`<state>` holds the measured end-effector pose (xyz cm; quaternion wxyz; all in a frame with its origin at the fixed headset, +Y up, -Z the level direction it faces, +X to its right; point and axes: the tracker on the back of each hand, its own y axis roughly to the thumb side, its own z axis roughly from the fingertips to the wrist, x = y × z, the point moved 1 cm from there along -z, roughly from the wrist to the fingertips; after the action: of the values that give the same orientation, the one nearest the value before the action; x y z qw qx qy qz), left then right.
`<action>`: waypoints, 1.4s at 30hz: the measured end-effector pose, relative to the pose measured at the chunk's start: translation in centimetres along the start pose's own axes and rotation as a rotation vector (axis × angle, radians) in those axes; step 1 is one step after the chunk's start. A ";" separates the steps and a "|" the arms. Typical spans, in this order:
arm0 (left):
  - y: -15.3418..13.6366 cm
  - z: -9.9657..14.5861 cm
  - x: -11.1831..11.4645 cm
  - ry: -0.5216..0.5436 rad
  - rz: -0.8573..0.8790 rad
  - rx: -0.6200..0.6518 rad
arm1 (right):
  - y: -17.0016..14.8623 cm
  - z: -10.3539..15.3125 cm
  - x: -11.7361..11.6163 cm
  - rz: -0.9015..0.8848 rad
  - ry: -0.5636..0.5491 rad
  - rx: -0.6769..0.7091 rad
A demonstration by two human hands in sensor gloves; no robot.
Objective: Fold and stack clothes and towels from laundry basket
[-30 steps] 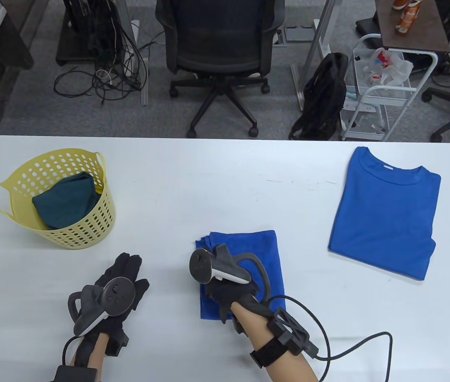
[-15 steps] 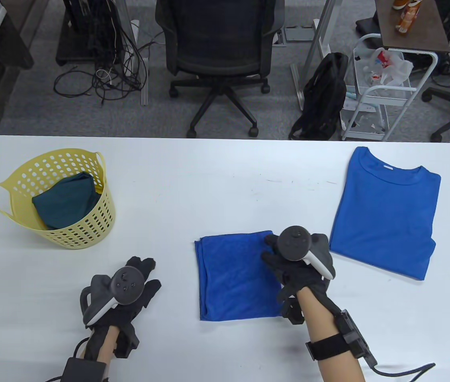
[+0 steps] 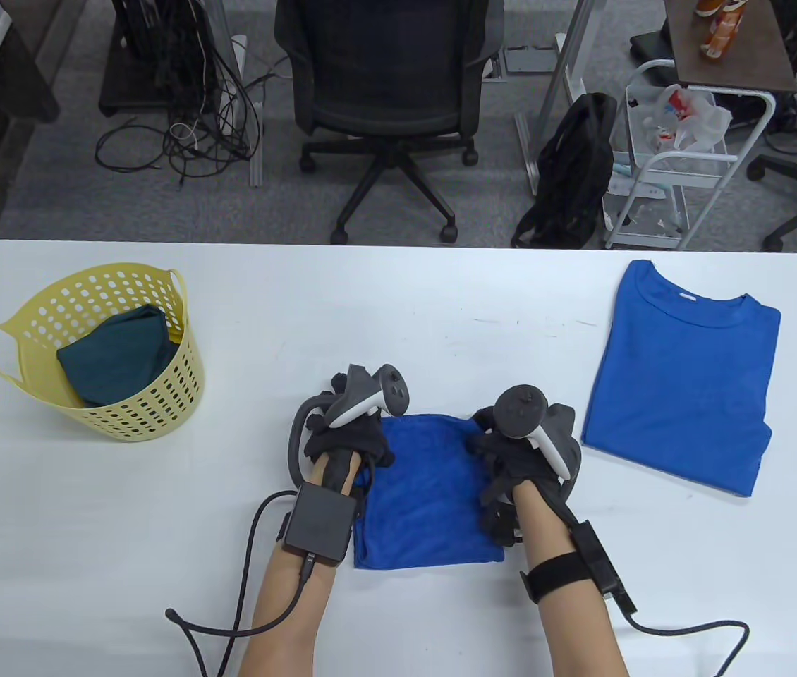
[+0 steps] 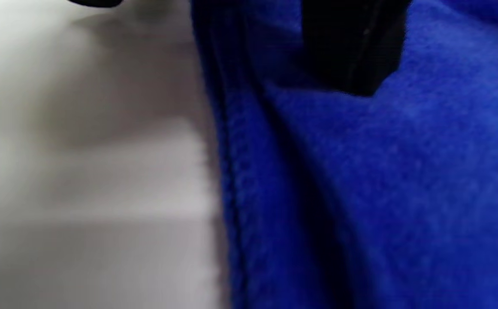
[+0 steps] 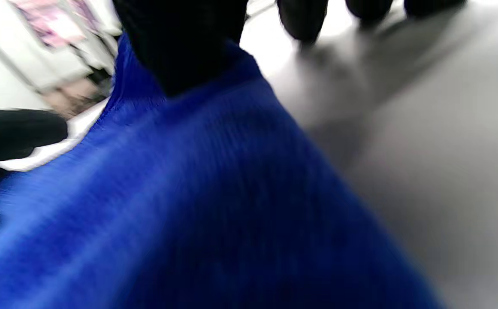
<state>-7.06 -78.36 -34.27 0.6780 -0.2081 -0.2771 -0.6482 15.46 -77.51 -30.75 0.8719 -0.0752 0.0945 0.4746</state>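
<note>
White table point(image 3: 441, 317): both hands, left point(image 3: 345, 437) and right point(image 3: 511, 458), pinch the blue towel's point(image 3: 427, 493) far corners.

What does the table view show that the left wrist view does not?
Only the table view shows the basket with a dark green cloth inside, the shirt lying apart to the right, and both hands, left hand and right hand, at the towel's far corners. Only the left wrist view shows the towel's layered edge close up, under a black finger. Both show the towel on the white table.
</note>
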 end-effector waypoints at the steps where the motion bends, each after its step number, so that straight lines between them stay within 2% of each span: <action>1: 0.2 0.0 -0.1 -0.005 -0.024 0.003 | 0.0 0.4 0.4 -0.045 -0.005 0.070; 3: 0.4 0.4 -0.1 0.018 -0.107 0.058 | 0.1 2.4 1.9 -0.231 0.035 0.289; 5: 0.5 1.7 -0.2 0.119 -0.142 0.155 | 0.2 4.6 2.9 -0.281 0.144 0.415; 7: 0.4 3.5 -0.8 0.204 -0.094 0.245 | -0.2 6.7 4.4 -0.282 0.096 0.449; 9: 0.6 5.2 -1.8 0.139 -0.010 0.382 | -1.3 8.3 6.3 -0.291 0.042 0.424; 10: 1.0 6.2 -2.8 0.086 0.061 0.462 | -2.3 9.3 8.1 -0.342 -0.022 0.385; 12: 3.2 7.4 -5.5 0.055 0.195 0.603 | -3.6 10.5 11.2 -0.402 -0.137 0.290; 13: 4.5 7.6 -6.9 0.058 0.227 0.649 | -4.1 10.9 12.7 -0.393 -0.194 0.240; 14: 6.7 7.8 -8.8 0.087 0.267 0.690 | -4.7 11.3 15.1 -0.351 -0.292 0.159; 15: 8.1 7.7 -10.0 0.140 0.299 0.691 | -5.1 11.3 16.5 -0.320 -0.346 0.101; 16: 9.9 7.2 -11.6 0.278 0.381 0.626 | -6.0 10.9 18.8 -0.268 -0.456 -0.020; 17: 10.6 6.9 -12.3 0.360 0.446 0.558 | -6.5 10.4 20.0 -0.226 -0.531 -0.097; 18: 11.3 6.5 -13.0 0.473 0.525 0.426 | -7.3 9.4 21.4 -0.113 -0.585 -0.196; 19: 11.6 6.5 -13.2 0.513 0.508 0.369 | -8.1 8.8 22.0 -0.021 -0.558 -0.262; 20: 11.5 6.6 -13.1 0.534 0.417 0.352 | -8.7 8.5 22.0 0.037 -0.505 -0.354; 21: 11.1 7.0 -12.7 0.555 0.324 0.377 | -8.8 8.4 21.6 0.048 -0.449 -0.378; 24: 8.6 9.0 -10.6 0.625 0.104 0.394 | -7.8 8.4 18.7 0.024 -0.386 -0.179; 25: 7.1 10.0 -9.4 0.637 0.031 0.380 | -7.1 8.5 17.3 0.023 -0.367 -0.108; 28: 1.8 13.7 -6.0 0.659 -0.100 0.332 | -4.8 9.3 12.2 0.025 -0.199 0.064; 31: -3.6 17.4 -4.6 0.763 -0.132 0.219 | -2.4 10.1 8.0 0.017 -0.053 0.188; 33: -9.0 20.5 -4.9 0.893 -0.121 0.053 | -0.6 10.9 5.4 0.062 0.020 0.258; 36: -15.3 22.8 -6.5 0.990 -0.042 -0.159 | 0.8 11.4 3.5 0.146 0.069 0.289; 37: -17.9 22.7 -7.3 1.010 0.006 -0.216 | 1.3 11.5 2.9 0.170 0.075 0.296; 38: -19.5 22.4 -7.9 1.009 0.043 -0.249 | 1.5 11.5 2.6 0.178 0.074 0.298; 39: -21.7 21.5 -8.7 0.961 0.104 -0.299 | 1.7 11.5 2.0 0.184 0.072 0.297; 42: -25.2 18.9 -10.0 0.777 0.238 -0.338 | 1.8 11.4 0.7 0.177 0.106 0.282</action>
<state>-34.20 -60.46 -28.34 0.7581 -0.0874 0.1341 -0.6321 15.40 -73.44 -19.90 0.8223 0.0316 0.2124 0.5270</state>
